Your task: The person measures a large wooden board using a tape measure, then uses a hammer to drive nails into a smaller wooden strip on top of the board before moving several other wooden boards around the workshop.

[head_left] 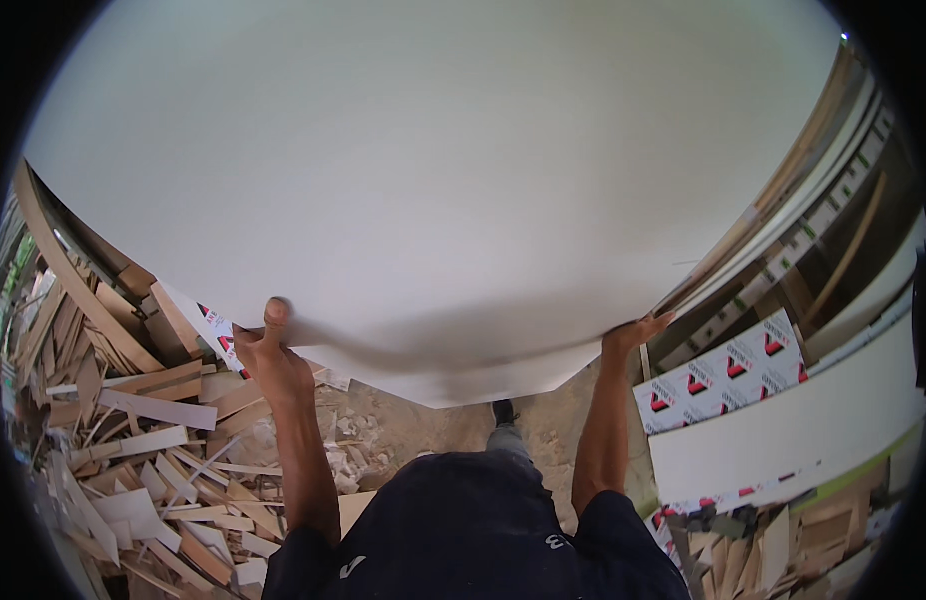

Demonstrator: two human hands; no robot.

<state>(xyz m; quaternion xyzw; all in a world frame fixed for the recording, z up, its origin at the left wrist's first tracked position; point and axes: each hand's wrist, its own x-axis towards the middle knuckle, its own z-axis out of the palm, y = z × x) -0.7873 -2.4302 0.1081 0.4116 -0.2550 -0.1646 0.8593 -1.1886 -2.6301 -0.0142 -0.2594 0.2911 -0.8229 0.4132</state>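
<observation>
So I've got this huge white panel [433,200] right in front of me, spanning between both hands and stretching way out past them. My left hand [273,355] is curled on its near left edge, thumb up on top, fingers hidden. My right hand [635,332] is closed on the near right edge, can't tell how its fingers sit underneath. The face I'm looking at looks plain, no print that I can make out.

Just beside my left hand there's a printed strip [221,332], white with red and black marks. Below and right of my right hand, a white printed sheet [723,370] repeats a red-and-black logo with dark lettering. Scrap wood [173,460] is heaped left of and below my left hand. My dark shirt [453,530], between my forearms, has small pale characters on it.
</observation>
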